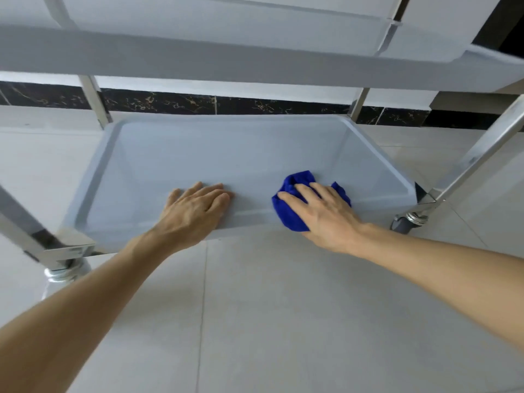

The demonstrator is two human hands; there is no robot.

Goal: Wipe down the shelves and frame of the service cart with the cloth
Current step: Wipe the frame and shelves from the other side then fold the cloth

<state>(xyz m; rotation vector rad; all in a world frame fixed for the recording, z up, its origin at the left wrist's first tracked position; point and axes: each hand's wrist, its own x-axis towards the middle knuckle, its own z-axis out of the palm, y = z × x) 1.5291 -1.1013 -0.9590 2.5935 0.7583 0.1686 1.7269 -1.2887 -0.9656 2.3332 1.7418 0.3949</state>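
Observation:
The service cart's bottom shelf [232, 148] is a pale grey tray between shiny metal legs. My left hand [195, 211] lies flat with straight fingers on the shelf's near rim, left of centre. My right hand [326, 217] presses a bunched blue cloth [289, 214] onto the same near rim, right of centre, fingers spread over the cloth. The cloth sticks out beyond the fingers toward the inside of the tray. A higher grey shelf [198, 58] crosses the top of the view.
Metal frame legs stand at near left [25, 225] and near right [476, 154], each ending in a caster [408, 222]. Pale floor tiles [269, 321] lie below my arms. A dark marbled skirting strip [226, 104] runs along the wall behind the cart.

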